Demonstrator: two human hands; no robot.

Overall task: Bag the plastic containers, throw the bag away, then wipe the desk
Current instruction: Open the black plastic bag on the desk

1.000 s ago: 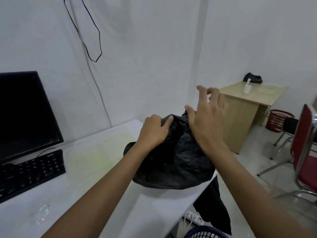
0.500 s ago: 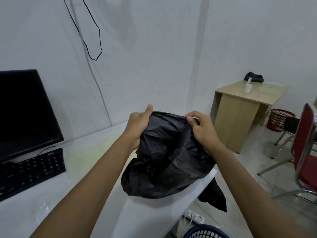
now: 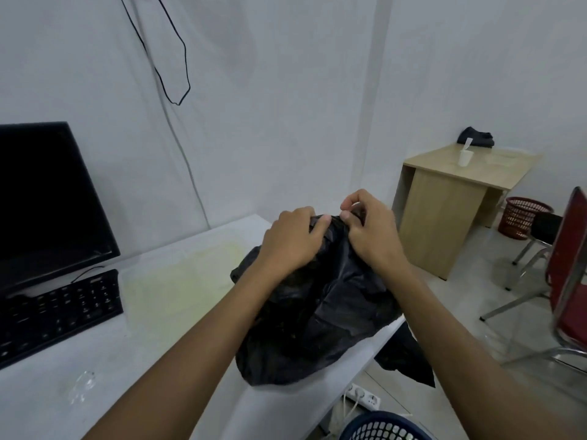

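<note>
1. Since half a second ago both hands have drawn together; the bag mouth, then stretched wide, is now gathered.
2. Left hand grips the black bag at its neck; right hand pinches the same bunched top.
3. Bag rests on the desk at its right edge.
4. Film looks thin, soft and slippery, probably light; best held by the gathered neck.

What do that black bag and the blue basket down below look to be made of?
Black bag: thin plastic film, apparently; it crumples into sharp creases with a dull sheen. Blue basket: probably moulded plastic, judging by its smooth rim and regular lattice of holes; only its top shows.
</note>
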